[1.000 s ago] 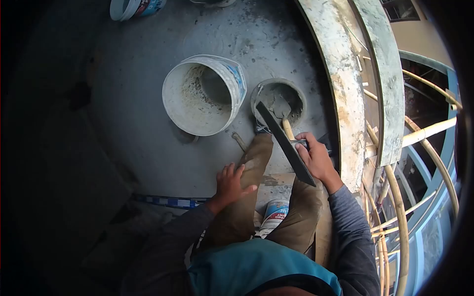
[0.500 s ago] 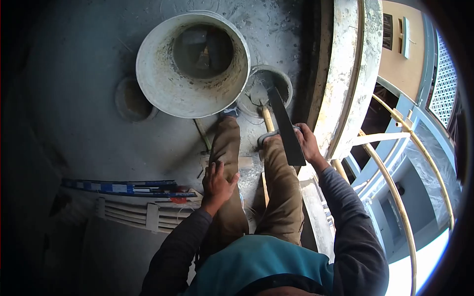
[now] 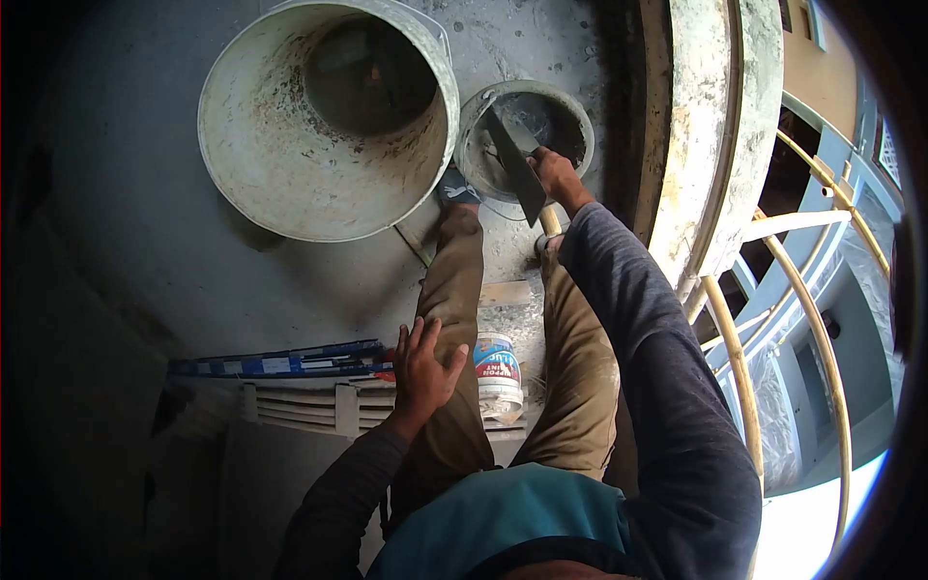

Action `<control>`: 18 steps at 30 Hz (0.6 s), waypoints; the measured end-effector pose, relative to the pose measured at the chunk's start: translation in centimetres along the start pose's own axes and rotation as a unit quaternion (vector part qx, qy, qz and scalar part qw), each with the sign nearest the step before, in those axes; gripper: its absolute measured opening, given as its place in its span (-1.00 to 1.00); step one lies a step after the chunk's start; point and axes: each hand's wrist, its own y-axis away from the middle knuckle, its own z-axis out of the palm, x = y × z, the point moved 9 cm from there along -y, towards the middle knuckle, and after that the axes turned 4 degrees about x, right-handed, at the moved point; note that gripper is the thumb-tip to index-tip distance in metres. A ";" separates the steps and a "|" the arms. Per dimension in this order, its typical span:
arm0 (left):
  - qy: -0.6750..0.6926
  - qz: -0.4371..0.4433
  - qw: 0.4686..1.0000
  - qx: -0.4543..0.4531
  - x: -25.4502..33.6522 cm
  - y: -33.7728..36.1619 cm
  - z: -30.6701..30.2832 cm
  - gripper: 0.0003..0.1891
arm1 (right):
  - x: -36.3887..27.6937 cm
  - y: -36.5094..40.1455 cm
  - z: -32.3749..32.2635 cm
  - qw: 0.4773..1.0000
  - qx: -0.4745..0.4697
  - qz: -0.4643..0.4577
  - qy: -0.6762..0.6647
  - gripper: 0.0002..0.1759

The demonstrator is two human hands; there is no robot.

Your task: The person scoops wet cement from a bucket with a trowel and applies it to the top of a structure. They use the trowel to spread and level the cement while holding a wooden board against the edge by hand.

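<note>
My right hand [image 3: 559, 177] is closed round the handle of a plastering trowel [image 3: 514, 166], its long dark blade seen nearly edge-on. The trowel is over the near side of a small bucket [image 3: 587, 130] that has grey, wet-looking material inside. A wooden handle [image 3: 550, 220] shows at this bucket's near rim; its other end is hidden. My left hand [image 3: 423, 367] rests on my left thigh, fingers spread, with nothing in it. Left of the small bucket, a large whitish bucket [image 3: 261, 184] holds dark liquid.
A paint tub [image 3: 498, 372] stands between my legs. To the left lie blue-wrapped strips [image 3: 280, 363] and a bundle of pale slats [image 3: 300, 406]. A rough concrete ledge [image 3: 710, 126] runs along the right, with bamboo poles [image 3: 807, 319] beyond it.
My right hand has moved forward with the trowel, from beside my right knee to over the small bucket. The view has shifted, bringing the paint tub into sight. My left hand stays on the thigh.
</note>
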 end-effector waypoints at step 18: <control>-0.159 0.118 0.970 0.139 15.4 -7.7 4.0 -0.21 | 15.1 28.3 -18.0 0.958 -0.043 -0.037 -0.282 -0.77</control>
